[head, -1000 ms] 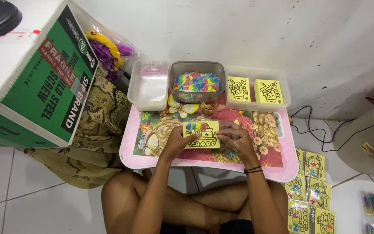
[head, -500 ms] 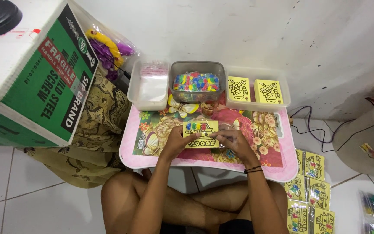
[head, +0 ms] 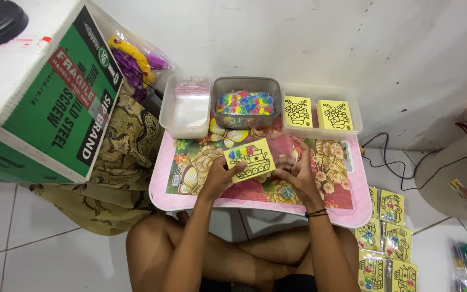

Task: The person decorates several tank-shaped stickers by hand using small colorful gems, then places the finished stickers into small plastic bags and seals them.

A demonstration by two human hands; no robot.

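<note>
Over the flowered pink tabletop (head: 347,208), the left hand (head: 220,176) pinches the lower edge of a yellow card (head: 249,158) with a tank outline, tilting it face-up for viewing, while the right hand (head: 295,170) curls loosely beside it, seemingly around a clear bag, with tubs of coloured pieces (head: 245,101) within reach.

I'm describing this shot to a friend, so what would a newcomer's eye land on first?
Probably the yellow card with a black line drawing, held by the left hand over the flowered pink tray table, with the right hand close beside it. Behind it, a clear tub of bright multicoloured pieces stands out. At far left looms a big green and white cardboard box.
</note>
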